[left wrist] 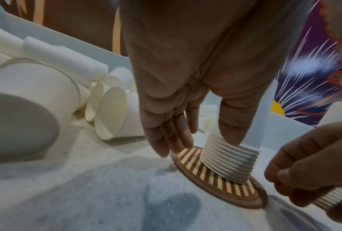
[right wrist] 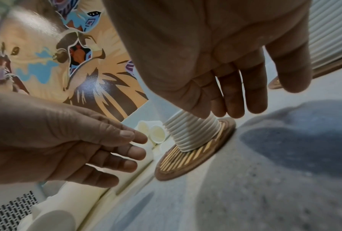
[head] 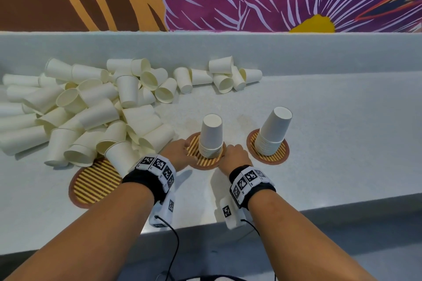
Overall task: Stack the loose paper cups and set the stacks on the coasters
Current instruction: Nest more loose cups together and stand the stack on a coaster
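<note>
Two upside-down stacks of white paper cups stand on striped round coasters: the middle stack (head: 211,137) on the middle coaster (head: 205,163), the right stack (head: 272,131) on the right coaster (head: 271,158). My left hand (head: 180,150) and right hand (head: 235,155) sit low on either side of the middle stack's base. In the left wrist view my left hand (left wrist: 197,137) has straight fingers by the coaster (left wrist: 215,178), its thumb at the ribbed rims (left wrist: 227,157). In the right wrist view my right hand (right wrist: 265,100) reaches down with straight fingers that touch the rims (right wrist: 192,132).
A big pile of loose cups (head: 91,112) covers the counter's left and back, with a smaller cluster (head: 228,77) behind. A third coaster (head: 96,183) lies front left, partly under cups. The counter's front edge (head: 319,205) runs close below my wrists.
</note>
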Available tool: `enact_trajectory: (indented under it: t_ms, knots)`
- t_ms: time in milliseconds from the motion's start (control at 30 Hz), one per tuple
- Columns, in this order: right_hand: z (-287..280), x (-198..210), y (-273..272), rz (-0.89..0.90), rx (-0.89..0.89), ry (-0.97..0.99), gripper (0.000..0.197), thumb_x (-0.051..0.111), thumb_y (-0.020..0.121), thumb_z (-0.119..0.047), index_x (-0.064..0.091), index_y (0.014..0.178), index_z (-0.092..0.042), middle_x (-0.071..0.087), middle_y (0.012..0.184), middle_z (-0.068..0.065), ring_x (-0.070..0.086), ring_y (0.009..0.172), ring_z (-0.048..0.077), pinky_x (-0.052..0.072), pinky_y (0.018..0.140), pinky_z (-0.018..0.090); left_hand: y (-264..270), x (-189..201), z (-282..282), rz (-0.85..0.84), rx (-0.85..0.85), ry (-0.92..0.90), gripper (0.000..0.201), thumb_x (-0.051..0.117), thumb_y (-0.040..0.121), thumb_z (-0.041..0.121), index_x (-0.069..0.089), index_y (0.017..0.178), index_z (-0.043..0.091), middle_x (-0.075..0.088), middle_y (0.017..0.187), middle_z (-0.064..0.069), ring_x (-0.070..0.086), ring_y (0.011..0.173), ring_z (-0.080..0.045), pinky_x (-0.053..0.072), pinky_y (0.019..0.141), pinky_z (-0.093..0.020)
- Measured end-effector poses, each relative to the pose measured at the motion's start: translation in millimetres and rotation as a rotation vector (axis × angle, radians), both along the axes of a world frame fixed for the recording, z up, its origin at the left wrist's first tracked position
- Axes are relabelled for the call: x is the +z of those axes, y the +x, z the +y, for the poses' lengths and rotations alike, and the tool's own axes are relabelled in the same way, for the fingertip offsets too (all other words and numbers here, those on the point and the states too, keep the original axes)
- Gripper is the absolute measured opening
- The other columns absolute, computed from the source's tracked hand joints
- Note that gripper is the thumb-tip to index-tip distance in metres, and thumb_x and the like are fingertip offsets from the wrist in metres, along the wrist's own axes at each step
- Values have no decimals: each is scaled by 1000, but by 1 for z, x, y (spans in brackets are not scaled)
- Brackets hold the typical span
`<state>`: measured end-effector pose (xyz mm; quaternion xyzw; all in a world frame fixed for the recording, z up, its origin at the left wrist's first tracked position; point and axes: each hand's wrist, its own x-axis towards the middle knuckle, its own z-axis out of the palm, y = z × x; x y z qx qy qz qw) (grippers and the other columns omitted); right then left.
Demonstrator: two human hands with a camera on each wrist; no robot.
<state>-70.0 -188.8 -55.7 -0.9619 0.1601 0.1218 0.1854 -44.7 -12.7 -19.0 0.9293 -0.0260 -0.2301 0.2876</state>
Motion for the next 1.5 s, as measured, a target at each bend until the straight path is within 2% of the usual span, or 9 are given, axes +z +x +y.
enact_trajectory:
  t_ms: [133,333,500,600,700,867,1200,1367,1500]
  knots:
    - [13,11,-8,40,86,28,25,46,89,-22,57,111,-16,64,107,8,61,88,26,49,72,33,-11,3,11,-52,31,14,56,70,84,31,51,133,12,61,124,-5,59,109,-20,47,91,-29]
    - [48,26,-15,10,153,55,25,45,93,-22,60,110,-11,61,109,9,62,98,29,51,82,36,-22,7,40,-58,147,10,47,65,87,25,55,130,10,62,125,-6,59,113,-21,45,101,-35]
    - [77,32,-5,-10,268,65,14,42,90,-13,56,91,-13,58,85,4,58,84,24,52,83,36,-24,14,67,-104,165,27,45,61,87,20,56,130,8,62,125,-7,56,115,-22,43,101,-30]
    - [98,31,0,-28,299,75,23,41,90,-14,59,104,-10,66,97,7,61,92,25,51,85,36,-22,16,87,-101,176,27,38,61,88,19,60,124,10,63,119,-7,57,114,-23,42,97,-29]
    - [118,35,7,-58,317,95,23,41,90,-14,61,101,-12,66,103,7,61,94,26,50,80,33,-16,18,109,-104,178,0,24,62,82,24,61,105,19,64,98,-6,61,98,-25,44,86,-30]
    - [152,41,22,-121,321,102,24,43,90,-16,61,105,-10,63,108,9,59,99,27,49,82,33,-1,24,146,-112,217,1,42,64,86,22,59,126,11,64,116,-4,58,110,-20,45,95,-28]
    - [199,35,43,-234,184,26,34,52,90,-23,43,122,-17,40,121,10,51,105,31,48,82,40,33,21,194,-128,130,-21,48,66,84,23,55,130,15,63,120,-6,57,110,-19,42,88,-25]
    - [208,29,43,-212,120,-60,32,50,89,-14,42,119,-15,39,119,10,52,100,32,40,72,36,40,15,201,-114,98,-45,51,68,83,21,55,132,15,62,123,-6,57,112,-18,40,85,-22]
    - [204,35,46,-297,108,-42,27,43,85,-2,46,111,-8,45,111,12,54,93,33,48,73,41,43,16,202,-112,89,-62,50,67,83,21,55,131,16,61,120,-5,57,108,-19,42,87,-25]
